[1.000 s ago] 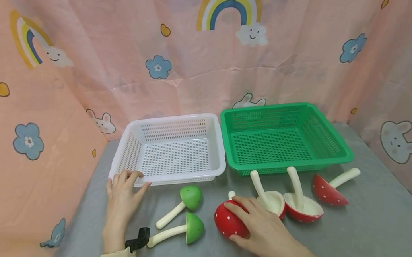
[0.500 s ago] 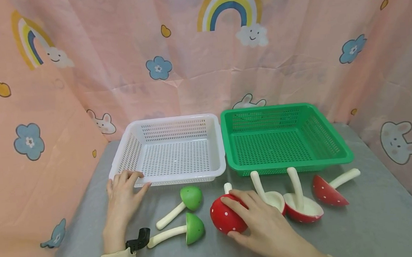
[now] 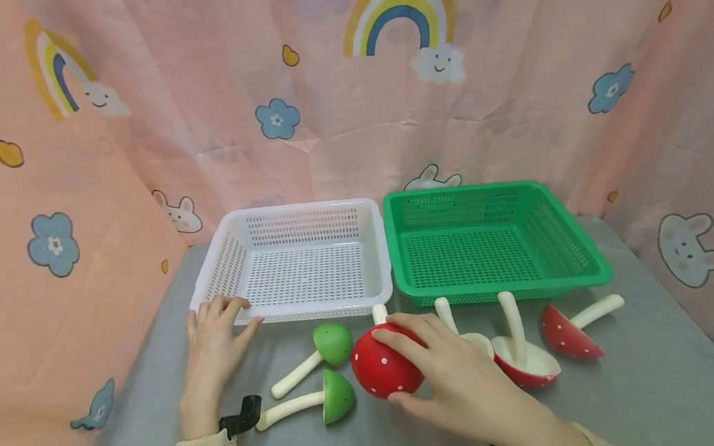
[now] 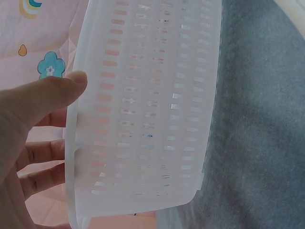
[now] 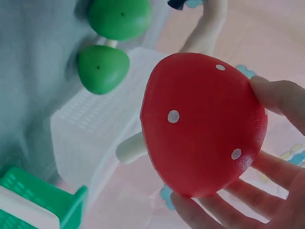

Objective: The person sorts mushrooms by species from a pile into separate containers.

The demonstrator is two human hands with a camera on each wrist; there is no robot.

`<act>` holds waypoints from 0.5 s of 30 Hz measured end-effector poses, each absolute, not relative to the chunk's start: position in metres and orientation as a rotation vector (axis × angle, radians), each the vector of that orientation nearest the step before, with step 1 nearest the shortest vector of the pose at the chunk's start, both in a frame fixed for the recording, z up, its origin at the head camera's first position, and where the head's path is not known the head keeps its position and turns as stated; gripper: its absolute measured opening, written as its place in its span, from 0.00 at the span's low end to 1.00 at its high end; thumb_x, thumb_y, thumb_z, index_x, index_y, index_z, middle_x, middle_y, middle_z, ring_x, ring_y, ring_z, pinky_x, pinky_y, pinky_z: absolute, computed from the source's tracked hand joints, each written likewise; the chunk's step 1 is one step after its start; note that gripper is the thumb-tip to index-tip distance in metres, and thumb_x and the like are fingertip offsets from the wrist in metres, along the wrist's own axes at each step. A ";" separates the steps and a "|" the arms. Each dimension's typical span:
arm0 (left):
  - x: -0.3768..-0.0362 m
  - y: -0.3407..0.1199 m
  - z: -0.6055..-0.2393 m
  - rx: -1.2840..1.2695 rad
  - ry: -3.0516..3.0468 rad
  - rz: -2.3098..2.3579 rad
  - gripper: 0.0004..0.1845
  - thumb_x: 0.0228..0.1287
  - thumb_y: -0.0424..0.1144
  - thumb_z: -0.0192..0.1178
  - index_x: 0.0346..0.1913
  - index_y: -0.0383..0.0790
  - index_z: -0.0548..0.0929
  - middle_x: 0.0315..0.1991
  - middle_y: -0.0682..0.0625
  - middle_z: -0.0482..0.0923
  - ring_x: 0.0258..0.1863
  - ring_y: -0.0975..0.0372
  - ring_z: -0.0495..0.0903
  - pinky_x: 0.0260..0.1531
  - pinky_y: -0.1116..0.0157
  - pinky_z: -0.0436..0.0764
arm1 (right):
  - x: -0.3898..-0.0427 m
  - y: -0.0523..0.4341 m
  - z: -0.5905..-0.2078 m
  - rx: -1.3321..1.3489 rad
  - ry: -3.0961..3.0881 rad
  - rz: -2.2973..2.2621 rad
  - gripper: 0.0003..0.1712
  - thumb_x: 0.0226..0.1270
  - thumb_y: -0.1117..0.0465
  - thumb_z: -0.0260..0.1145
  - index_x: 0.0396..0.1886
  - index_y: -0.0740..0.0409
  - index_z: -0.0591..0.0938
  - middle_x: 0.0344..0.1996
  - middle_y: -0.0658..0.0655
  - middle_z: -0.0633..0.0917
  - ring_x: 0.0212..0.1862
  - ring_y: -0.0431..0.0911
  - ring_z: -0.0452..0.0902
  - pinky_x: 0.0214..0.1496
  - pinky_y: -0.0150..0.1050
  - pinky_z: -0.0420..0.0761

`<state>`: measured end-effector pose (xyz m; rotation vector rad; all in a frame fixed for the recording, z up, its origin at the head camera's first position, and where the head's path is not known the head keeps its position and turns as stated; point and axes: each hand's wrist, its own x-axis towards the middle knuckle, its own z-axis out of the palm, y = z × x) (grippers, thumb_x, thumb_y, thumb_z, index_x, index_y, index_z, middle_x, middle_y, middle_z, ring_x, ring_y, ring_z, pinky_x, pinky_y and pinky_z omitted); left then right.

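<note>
In the head view my right hand (image 3: 461, 374) grips a red toy mushroom (image 3: 382, 363) with white dots by its cap. The mushroom's pale stem points towards the baskets. The right wrist view shows the thumb and fingers on opposite sides of the cap (image 5: 200, 129). My left hand (image 3: 213, 347) holds the front-left rim of a white plastic basket (image 3: 313, 311). From the left wrist, the thumb lies over the rim and the fingers reach behind it, along the slotted wall (image 4: 143, 114). Left of the held mushroom lie two green toy mushrooms, one farther (image 3: 333, 343) and one nearer (image 3: 338, 396).
Beside the white basket stands a green basket (image 3: 504, 287). Right of my right hand are three more red mushrooms: one partly hidden (image 3: 480, 342), one cap-down (image 3: 537, 364) and one on its side (image 3: 568, 332). A patterned pink curtain (image 3: 327, 149) hangs behind.
My right hand has lifted the red mushroom and moved it a little left and towards the baskets. The left hand stays at the white basket's rim.
</note>
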<state>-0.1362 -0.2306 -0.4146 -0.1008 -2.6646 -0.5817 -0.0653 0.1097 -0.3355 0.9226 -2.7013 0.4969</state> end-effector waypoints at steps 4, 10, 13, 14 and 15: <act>-0.136 -0.231 -0.415 -0.098 -2.665 -0.584 0.15 0.56 0.43 0.69 0.43 0.40 0.80 0.44 0.43 0.75 0.51 0.47 0.68 0.63 0.33 0.51 | -0.080 0.107 -0.327 0.939 -2.725 0.539 0.49 0.35 0.46 0.82 0.62 0.40 0.73 0.59 0.49 0.75 0.59 0.44 0.71 0.38 0.40 0.86; -0.136 -0.231 -0.415 -0.094 -2.665 -0.586 0.16 0.56 0.44 0.68 0.44 0.40 0.80 0.44 0.43 0.75 0.50 0.47 0.68 0.63 0.33 0.51 | -0.114 0.103 -0.324 1.049 -2.673 0.566 0.44 0.40 0.49 0.81 0.61 0.43 0.74 0.59 0.51 0.75 0.59 0.46 0.72 0.42 0.40 0.86; -0.136 -0.231 -0.416 -0.097 -2.662 -0.591 0.16 0.56 0.44 0.68 0.44 0.40 0.80 0.44 0.43 0.74 0.50 0.47 0.68 0.63 0.33 0.50 | -0.131 0.099 -0.324 1.093 -2.672 0.584 0.41 0.44 0.49 0.79 0.61 0.44 0.74 0.59 0.51 0.75 0.59 0.46 0.71 0.44 0.41 0.86; -0.136 -0.231 -0.416 -0.099 -2.662 -0.592 0.16 0.56 0.44 0.68 0.44 0.40 0.80 0.44 0.44 0.74 0.50 0.47 0.68 0.63 0.33 0.50 | -0.137 0.098 -0.324 1.106 -2.676 0.588 0.40 0.46 0.49 0.78 0.61 0.44 0.74 0.59 0.51 0.75 0.59 0.46 0.71 0.44 0.41 0.86; -0.136 -0.231 -0.416 -0.101 -2.661 -0.592 0.16 0.56 0.44 0.68 0.44 0.40 0.80 0.44 0.44 0.74 0.50 0.47 0.68 0.63 0.33 0.51 | -0.142 0.096 -0.324 1.119 -2.678 0.597 0.40 0.46 0.49 0.78 0.61 0.44 0.74 0.58 0.51 0.75 0.59 0.46 0.72 0.45 0.41 0.86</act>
